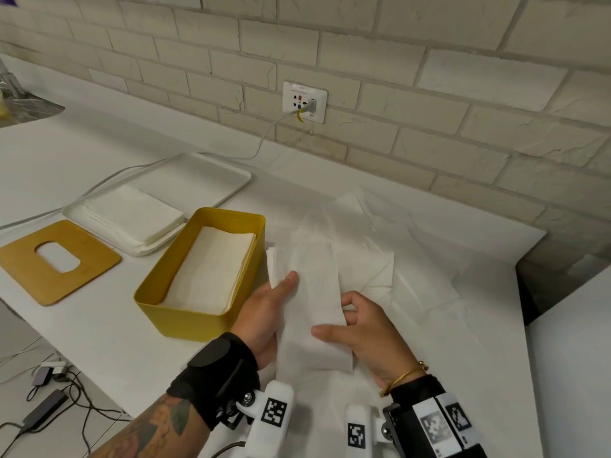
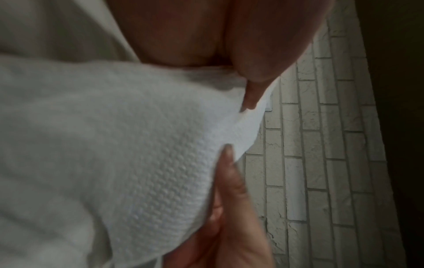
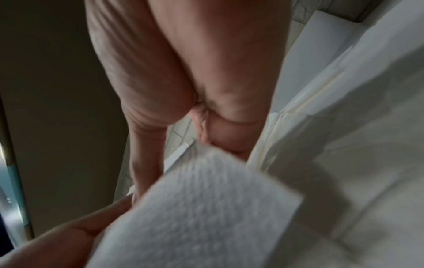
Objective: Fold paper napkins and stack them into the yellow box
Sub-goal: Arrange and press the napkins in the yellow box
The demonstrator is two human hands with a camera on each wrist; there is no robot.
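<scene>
A white folded paper napkin (image 1: 314,302) hangs between both hands just right of the yellow box (image 1: 155,292). My left hand (image 1: 267,309) holds its left edge, thumb on top and fingers beneath. My right hand (image 1: 360,328) pinches its right edge, thumb across the paper. The box holds a flat stack of folded napkins (image 1: 211,272). In the left wrist view the embossed napkin (image 2: 137,163) lies over my fingers (image 2: 229,181). The right wrist view shows a blurred napkin (image 3: 201,208) under my thumb.
A white tray (image 1: 215,173) with a pile of unfolded napkins (image 1: 132,213) sits behind the box. The wooden lid (image 1: 56,262) with an oval slot lies left. Loose napkin sheets (image 1: 380,259) spread under the hands. A brick wall with a socket (image 1: 304,100) is behind; the counter ends at right.
</scene>
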